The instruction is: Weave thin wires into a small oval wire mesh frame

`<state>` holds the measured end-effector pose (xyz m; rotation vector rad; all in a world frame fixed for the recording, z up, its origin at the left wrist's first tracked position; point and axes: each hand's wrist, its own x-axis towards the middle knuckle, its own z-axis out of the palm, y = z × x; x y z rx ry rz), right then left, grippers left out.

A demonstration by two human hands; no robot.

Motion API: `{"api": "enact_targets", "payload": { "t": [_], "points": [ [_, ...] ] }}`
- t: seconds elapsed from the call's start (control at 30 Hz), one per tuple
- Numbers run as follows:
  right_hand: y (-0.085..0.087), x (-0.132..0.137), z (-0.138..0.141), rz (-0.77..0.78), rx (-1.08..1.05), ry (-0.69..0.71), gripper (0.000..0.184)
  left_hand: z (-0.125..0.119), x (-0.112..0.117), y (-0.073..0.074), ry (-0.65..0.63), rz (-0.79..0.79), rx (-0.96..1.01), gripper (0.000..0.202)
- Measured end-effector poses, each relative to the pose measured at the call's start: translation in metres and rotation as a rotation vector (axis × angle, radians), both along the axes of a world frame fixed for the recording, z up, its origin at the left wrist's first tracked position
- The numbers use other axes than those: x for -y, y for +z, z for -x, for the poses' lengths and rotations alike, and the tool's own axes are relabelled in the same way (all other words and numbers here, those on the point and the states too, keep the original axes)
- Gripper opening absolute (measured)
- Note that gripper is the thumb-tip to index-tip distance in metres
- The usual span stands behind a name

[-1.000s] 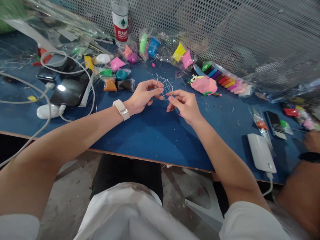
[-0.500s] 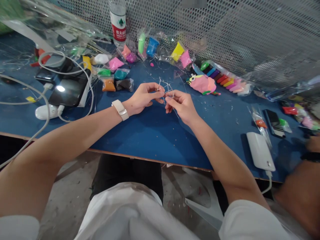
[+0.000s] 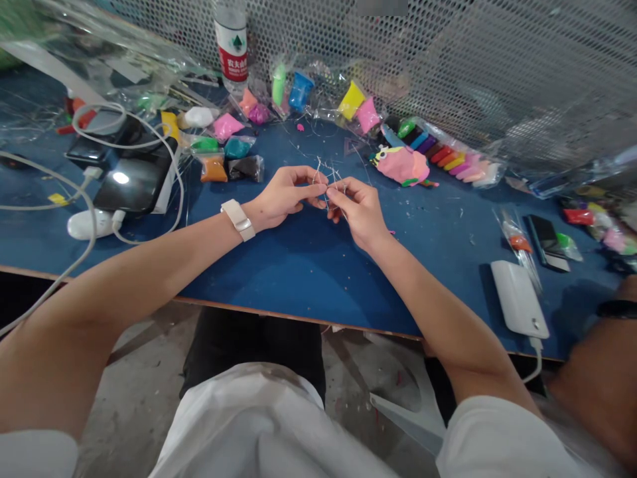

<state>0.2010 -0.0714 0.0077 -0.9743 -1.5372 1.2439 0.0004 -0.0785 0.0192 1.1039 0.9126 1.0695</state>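
My left hand [image 3: 286, 196], with a white watch band on its wrist, pinches a small frame of thin silver wire [image 3: 326, 174] over the blue table [image 3: 308, 265]. My right hand [image 3: 359, 211] pinches the same wire frame from the right side, fingertips almost touching the left ones. Both hands hover a little above the tabletop. Just beyond my right hand lies a pink clay fish figure [image 3: 401, 166].
Small bags of coloured clay [image 3: 226, 126] and a strip of clay sticks [image 3: 450, 159] lie along the mesh fence. A water bottle [image 3: 231, 46], phones with white cables [image 3: 124, 182], a white power bank [image 3: 517, 299] and another person's arm [image 3: 597, 372] at right surround the work area.
My hands have drawn closer together, and the wire frame, first seen as a round open shape, now looks narrow and bunched between my fingertips.
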Motion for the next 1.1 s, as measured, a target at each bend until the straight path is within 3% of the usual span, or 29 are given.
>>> {"api": "enact_targets", "payload": {
  "t": [0.4,0.77,1.1],
  "points": [
    [0.0031,0.0016,-0.0008,0.072,-0.040,0.060,0.039,0.0032,-0.0027,-0.0057,-0.053,-0.014,0.002,0.034],
    [-0.0016,-0.0024,-0.0030,0.036,-0.077,0.068,0.049,0.0036,-0.0021,-0.0022,-0.060,0.040,0.036,0.020],
    [-0.0003,-0.0005,-0.0012,0.028,-0.052,0.047,0.054,0.0039,-0.0012,-0.0007,-0.061,0.020,0.028,0.024]
  ]
}}
